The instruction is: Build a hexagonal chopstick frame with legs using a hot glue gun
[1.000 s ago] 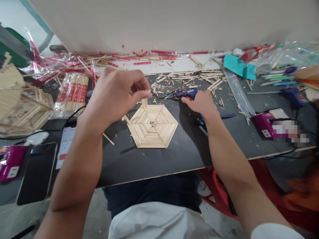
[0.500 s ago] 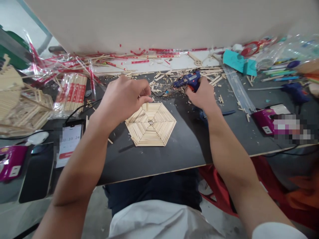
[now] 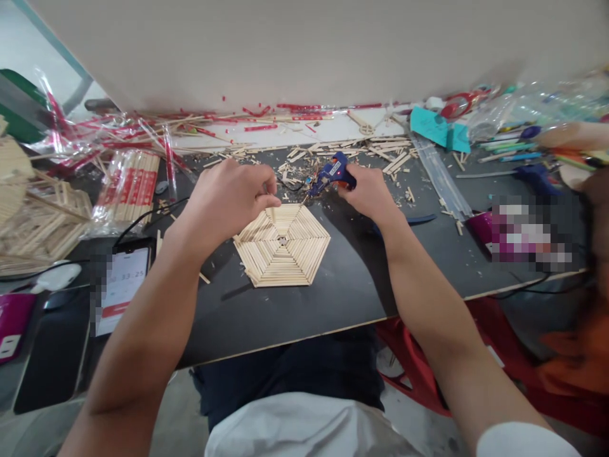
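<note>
A hexagonal panel of thin wooden sticks (image 3: 285, 260) lies flat on the dark table, with a small hole at its centre. Above its upper left part, my left hand (image 3: 235, 200) pinches a small wooden stick (image 3: 273, 214) between thumb and fingers. My right hand (image 3: 368, 190) is wrapped round a blue glue gun (image 3: 333, 172). The gun's nozzle points down and left, close to the panel's upper right corner.
Stick scraps (image 3: 390, 152) litter the table's back. Bundled sticks (image 3: 130, 184) and a lit phone (image 3: 126, 279) are on the left. Clear glue sticks (image 3: 440, 171), a teal paper (image 3: 431, 127) and a second glue gun (image 3: 537, 179) sit on the right.
The glue gun in my right hand has moved left and down, its nozzle now near the panel's upper edge. My left hand keeps its pinch above the panel. The whole view has shifted slightly.
</note>
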A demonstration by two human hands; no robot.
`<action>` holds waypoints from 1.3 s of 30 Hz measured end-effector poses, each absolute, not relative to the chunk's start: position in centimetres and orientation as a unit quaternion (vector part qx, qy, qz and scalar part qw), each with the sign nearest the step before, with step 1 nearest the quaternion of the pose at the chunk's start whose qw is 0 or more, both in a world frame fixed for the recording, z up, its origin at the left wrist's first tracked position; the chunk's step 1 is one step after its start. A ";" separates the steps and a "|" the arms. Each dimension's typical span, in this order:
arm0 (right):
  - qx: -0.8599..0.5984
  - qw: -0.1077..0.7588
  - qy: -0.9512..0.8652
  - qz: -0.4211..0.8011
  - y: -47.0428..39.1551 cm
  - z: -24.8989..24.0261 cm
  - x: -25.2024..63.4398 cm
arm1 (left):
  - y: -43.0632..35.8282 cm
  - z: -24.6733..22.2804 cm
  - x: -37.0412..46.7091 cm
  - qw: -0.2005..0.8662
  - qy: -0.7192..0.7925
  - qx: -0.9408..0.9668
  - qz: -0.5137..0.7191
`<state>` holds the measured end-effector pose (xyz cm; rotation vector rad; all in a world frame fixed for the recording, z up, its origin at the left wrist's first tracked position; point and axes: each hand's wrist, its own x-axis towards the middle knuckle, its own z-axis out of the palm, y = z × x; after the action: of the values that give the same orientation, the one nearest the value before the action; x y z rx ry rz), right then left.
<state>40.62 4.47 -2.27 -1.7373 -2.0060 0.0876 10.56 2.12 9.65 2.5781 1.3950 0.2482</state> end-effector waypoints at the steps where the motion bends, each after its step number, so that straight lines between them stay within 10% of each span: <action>1: -0.633 0.239 -0.736 0.031 4.5 -2.3 40.6 | 2.1 9.8 10.6 0.100 0.475 0.871 0.080; 39: -0.636 0.216 -0.738 0.057 3.8 -1.1 40.6 | 2.4 8.9 10.0 0.122 0.445 0.878 0.126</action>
<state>40.61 3.80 -1.12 -1.7637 -2.0466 0.1569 9.97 2.45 8.95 2.5633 1.3003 0.3672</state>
